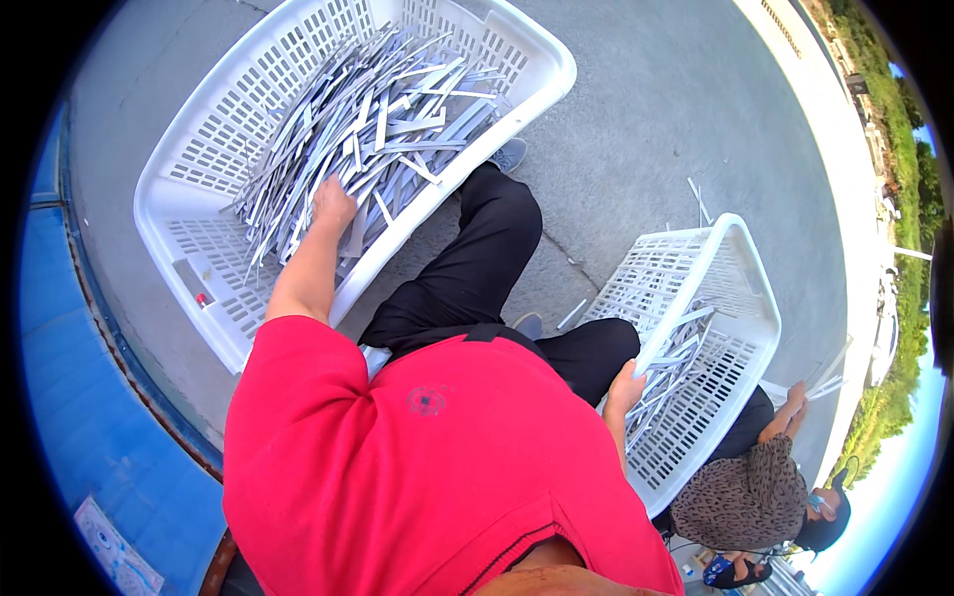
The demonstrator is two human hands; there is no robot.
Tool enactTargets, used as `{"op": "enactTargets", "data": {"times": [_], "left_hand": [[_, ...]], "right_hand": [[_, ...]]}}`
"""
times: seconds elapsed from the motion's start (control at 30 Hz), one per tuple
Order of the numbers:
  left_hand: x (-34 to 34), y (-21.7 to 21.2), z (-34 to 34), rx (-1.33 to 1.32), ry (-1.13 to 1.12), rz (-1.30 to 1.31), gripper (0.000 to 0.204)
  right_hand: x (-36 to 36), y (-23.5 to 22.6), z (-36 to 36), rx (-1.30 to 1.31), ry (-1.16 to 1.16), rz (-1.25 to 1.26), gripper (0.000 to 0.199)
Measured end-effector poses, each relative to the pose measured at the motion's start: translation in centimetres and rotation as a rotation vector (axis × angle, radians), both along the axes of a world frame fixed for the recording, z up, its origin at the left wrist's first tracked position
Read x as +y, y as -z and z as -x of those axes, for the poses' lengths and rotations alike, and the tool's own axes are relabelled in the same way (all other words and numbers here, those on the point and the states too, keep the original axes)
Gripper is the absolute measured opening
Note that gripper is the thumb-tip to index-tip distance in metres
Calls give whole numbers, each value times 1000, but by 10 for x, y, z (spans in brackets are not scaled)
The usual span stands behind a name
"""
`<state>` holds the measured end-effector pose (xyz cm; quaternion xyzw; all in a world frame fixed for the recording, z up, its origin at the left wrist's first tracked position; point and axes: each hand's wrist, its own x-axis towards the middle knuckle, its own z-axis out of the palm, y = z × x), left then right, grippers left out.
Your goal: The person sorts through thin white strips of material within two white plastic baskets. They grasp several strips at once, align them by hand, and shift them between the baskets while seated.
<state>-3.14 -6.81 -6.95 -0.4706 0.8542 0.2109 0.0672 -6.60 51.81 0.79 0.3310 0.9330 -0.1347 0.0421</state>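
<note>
Rightward, grey-white strips (383, 117) slant beyond the curled left hand (334, 202), hold unclear; the right hand (623, 389) clasps a white plastic basket (684, 298)

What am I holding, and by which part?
Your right hand holds the right-side basket by its rim. Your left hand touches strips; whether it grips any is unclear.

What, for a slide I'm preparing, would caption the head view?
Left hand among grey-white strips in one white basket, right hand on the rim of a second basket.
</note>
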Motion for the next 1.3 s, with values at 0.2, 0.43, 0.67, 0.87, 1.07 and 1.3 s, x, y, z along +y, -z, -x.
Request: {"op": "enactTargets", "data": {"times": [0.2, 0.43, 0.67, 0.87, 1.07, 1.3], "left_hand": [[-13, -9, 16, -140, 25, 71, 57], [-47, 6, 18, -248, 32, -164, 83], [-44, -2, 27, -322, 47, -151, 75], [-39, 3, 28, -294, 80, -20, 47], [-45, -12, 23, -248, 174, -50, 27], [-16, -32, -9, -215, 235, -98, 29]], "right_hand": [[-6, -6, 0, -10, -14, -36, 62], [-6, -5, 1, -12, -25, -12, 63], [-9, -7, 0, -2, 0, -4, 66], [6, 7, 0, -2, -23, -59, 67], [-2, 0, 0, 0, -12, -42, 65], [-10, -5, -2, 29, -38, -64, 64]]}}
